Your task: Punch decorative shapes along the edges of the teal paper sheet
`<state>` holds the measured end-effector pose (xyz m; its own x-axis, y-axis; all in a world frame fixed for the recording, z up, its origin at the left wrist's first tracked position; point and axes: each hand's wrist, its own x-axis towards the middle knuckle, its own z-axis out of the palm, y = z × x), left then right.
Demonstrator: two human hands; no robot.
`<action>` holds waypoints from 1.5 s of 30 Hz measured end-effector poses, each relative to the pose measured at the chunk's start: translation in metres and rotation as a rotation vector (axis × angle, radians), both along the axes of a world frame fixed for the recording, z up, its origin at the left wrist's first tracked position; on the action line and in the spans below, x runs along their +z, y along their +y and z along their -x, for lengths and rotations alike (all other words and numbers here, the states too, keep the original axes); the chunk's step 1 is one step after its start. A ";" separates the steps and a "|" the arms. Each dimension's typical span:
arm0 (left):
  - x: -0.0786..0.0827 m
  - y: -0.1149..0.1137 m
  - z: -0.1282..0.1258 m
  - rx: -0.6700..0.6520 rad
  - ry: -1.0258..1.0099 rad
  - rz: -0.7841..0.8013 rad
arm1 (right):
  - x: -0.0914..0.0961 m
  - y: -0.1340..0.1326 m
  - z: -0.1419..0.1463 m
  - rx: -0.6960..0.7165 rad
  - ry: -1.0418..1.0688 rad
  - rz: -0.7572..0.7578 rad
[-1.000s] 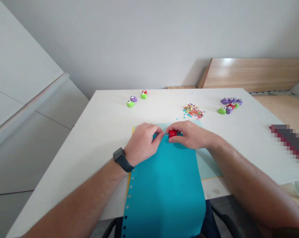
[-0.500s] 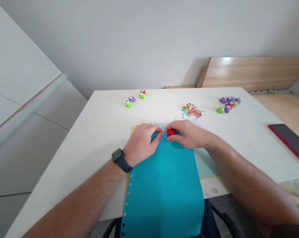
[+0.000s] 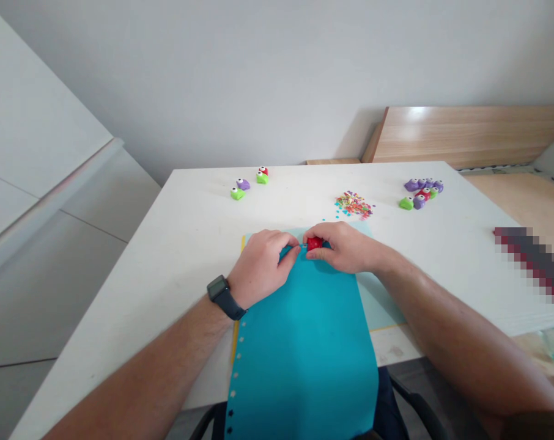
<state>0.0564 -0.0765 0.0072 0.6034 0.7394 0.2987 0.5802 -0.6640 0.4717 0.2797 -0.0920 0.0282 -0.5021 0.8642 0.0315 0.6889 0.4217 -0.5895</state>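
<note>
A teal paper sheet (image 3: 304, 342) lies on the white table (image 3: 176, 256) and hangs over its near edge, with a row of punched holes down its left side. My right hand (image 3: 345, 247) grips a small red punch (image 3: 314, 244) at the sheet's far edge. My left hand (image 3: 264, 264), with a dark watch on its wrist, pinches the same far edge just left of the punch. A paler sheet (image 3: 382, 302) and a yellow one lie underneath.
Small green, purple and red punches (image 3: 249, 182) sit at the far left, another cluster (image 3: 421, 192) at the far right. A heap of coloured paper bits (image 3: 354, 205) lies behind my hands. A wooden board (image 3: 469, 135) leans by the wall.
Both hands and the red punch have drifted slightly left along the sheet's far edge; the grip is unchanged.
</note>
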 end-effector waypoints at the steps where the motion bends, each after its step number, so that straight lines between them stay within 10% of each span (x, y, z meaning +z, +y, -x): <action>1: 0.000 0.000 0.000 0.001 0.001 -0.001 | 0.000 0.000 0.000 0.005 0.007 -0.003; 13: -0.001 0.001 0.001 0.003 0.015 0.002 | 0.006 -0.002 -0.006 -0.001 0.064 -0.036; 30: -0.002 0.001 0.001 0.000 -0.007 0.007 | -0.020 0.039 -0.059 -0.789 0.431 0.083; 45: -0.002 0.001 0.002 -0.002 -0.013 0.010 | 0.006 0.021 -0.037 -0.474 0.911 0.408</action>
